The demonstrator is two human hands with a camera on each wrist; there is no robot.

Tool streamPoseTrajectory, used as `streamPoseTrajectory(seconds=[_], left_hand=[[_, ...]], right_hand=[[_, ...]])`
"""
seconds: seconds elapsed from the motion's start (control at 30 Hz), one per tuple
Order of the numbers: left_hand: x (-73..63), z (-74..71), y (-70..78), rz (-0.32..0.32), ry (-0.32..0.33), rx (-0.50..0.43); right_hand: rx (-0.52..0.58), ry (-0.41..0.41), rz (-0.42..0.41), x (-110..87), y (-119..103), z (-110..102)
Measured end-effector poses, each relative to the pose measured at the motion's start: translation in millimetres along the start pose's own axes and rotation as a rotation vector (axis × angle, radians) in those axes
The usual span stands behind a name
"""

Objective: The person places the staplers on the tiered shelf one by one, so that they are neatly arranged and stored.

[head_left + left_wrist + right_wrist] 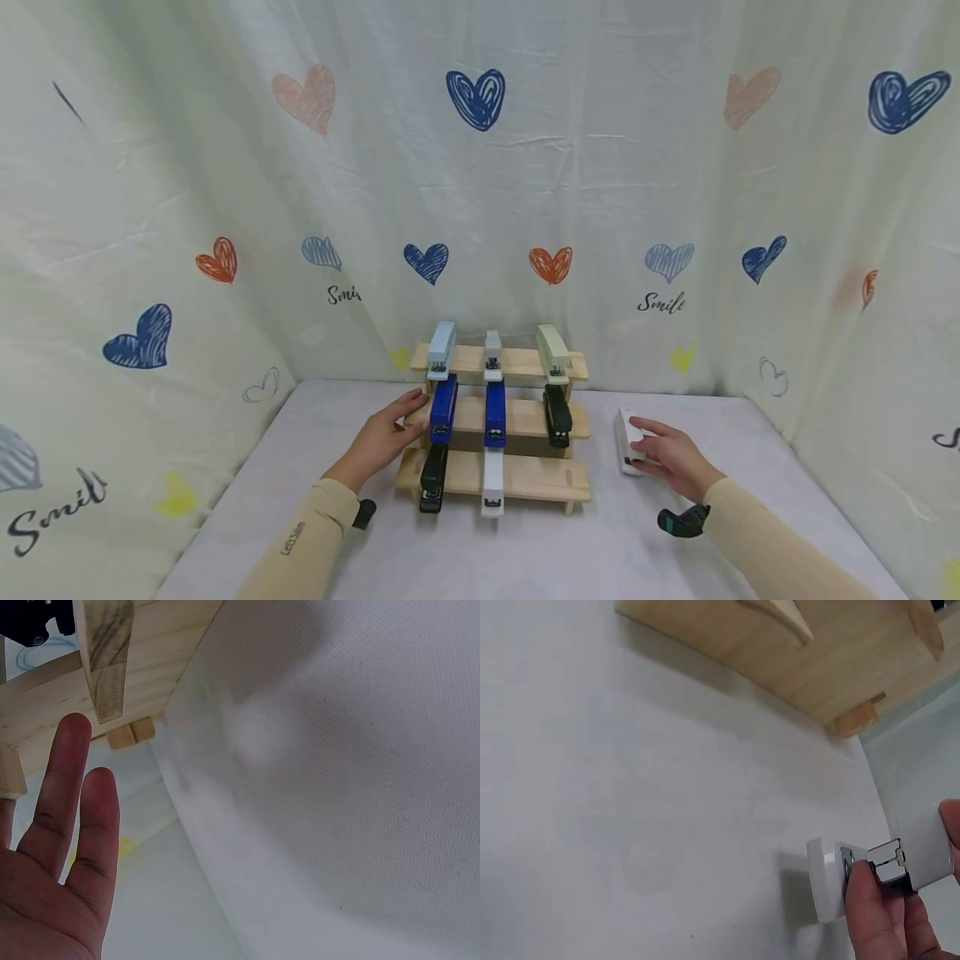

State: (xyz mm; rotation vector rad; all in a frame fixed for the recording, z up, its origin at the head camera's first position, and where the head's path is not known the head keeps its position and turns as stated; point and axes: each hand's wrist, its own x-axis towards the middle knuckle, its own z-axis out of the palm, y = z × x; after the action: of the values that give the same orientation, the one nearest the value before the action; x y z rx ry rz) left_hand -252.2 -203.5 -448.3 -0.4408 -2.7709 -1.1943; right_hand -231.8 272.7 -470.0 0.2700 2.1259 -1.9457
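A white stapler [627,442] lies at the right of the wooden rack [536,477], and my right hand [672,458] grips it. In the right wrist view the thumb and fingers pinch the stapler [922,851] around its middle, with metal parts showing. My left hand [381,437] is at the rack's left side, by the middle shelf. Its visible fingers [96,817] extend straight beside the wood in the left wrist view; whether they press on it I cannot tell. On the bottom tier sit a black stapler [433,479] and another white stapler [492,483].
The middle tier bears two blue staplers [443,408] and a black stapler [557,415]. On the top tier stand a light blue stapler [442,348], a grey one [492,354] and a pale green one [553,354]. A heart-print curtain [510,183] surrounds the white table [540,558].
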Motion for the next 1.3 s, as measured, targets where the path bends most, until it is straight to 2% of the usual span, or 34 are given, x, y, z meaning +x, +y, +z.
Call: streamPoseTrajectory(seconds=[0.33, 0.57, 0.83, 1.07, 1.3], left_hand=[[-0.1, -2.4, 2.0, -0.008, -0.002, -0.006], [-0.2, -1.6, -1.8, -0.007, 0.001, 0.01], [-0.1, 0.2, -2.1, -0.015, 0.001, 0.006], [-0.5, 0.1, -0.1, -0.012, 0.006, 0.003], [-0.4, 0.6, -0.3, -0.003, -0.002, 0.011]], right_hand=[[0.029, -0.008, 0.011, -62.4, -16, 9], [0.055, -0.121, -0.037, -92.2, -16, 28], [0.063, -0.19, -0.051, -105.2, -14, 57], [0.071, -0.202, -0.056, -108.9, -12, 77], [0.063, -0.175, -0.055, -103.9, -13, 98]])
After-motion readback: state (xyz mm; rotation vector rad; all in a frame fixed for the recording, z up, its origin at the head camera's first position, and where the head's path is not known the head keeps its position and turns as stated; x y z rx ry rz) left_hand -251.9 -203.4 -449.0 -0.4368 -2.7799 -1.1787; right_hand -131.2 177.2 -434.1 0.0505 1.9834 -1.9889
